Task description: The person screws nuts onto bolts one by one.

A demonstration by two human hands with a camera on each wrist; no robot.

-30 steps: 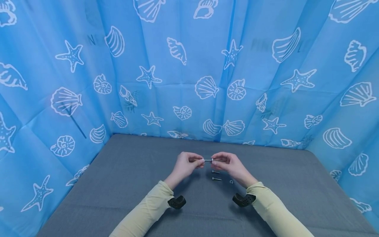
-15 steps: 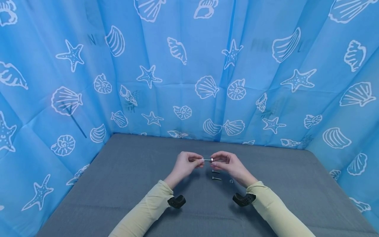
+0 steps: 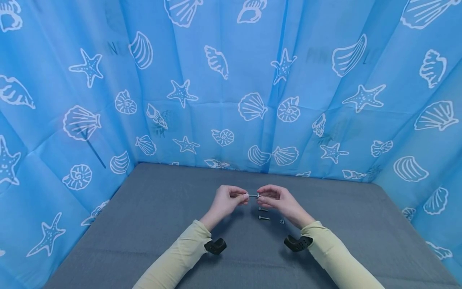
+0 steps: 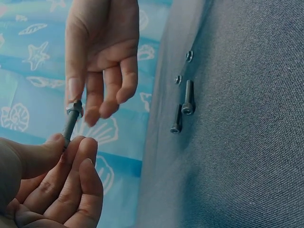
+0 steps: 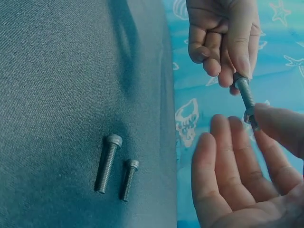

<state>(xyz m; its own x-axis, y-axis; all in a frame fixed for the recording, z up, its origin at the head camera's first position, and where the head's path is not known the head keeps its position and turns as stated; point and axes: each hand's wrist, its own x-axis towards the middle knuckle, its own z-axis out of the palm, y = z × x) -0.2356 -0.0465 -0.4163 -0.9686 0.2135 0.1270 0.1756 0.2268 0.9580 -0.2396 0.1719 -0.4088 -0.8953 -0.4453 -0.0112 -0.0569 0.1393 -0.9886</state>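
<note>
Above the grey table, a metal bolt [image 5: 246, 96] spans the gap between both hands. My left hand [image 3: 225, 200] pinches its round head between thumb and index finger. On the bolt's threaded shank, near the far end, sits a nut [image 5: 248, 115]. The thumb and index finger of my right hand [image 3: 283, 202] pinch that nut, and its other fingers are spread loosely. Below the hands lie two socket-head bolts, a longer bolt [image 5: 109, 164] and a shorter bolt [image 5: 129, 180]. Beyond them in the left wrist view are two loose nuts, one nut [image 4: 189, 56] and another nut [image 4: 178, 80].
The table [image 3: 173, 224] has a grey cloth cover. A blue curtain [image 3: 223, 84] with white shells and starfish encloses it at the back and sides. Both wrists wear black straps, the left strap [image 3: 215, 246] and the right strap [image 3: 297, 243].
Both hands stay in nearly the same place around the bolt and nut. A bright glint on the nut half a second ago has faded. The loose bolts have not moved.
</note>
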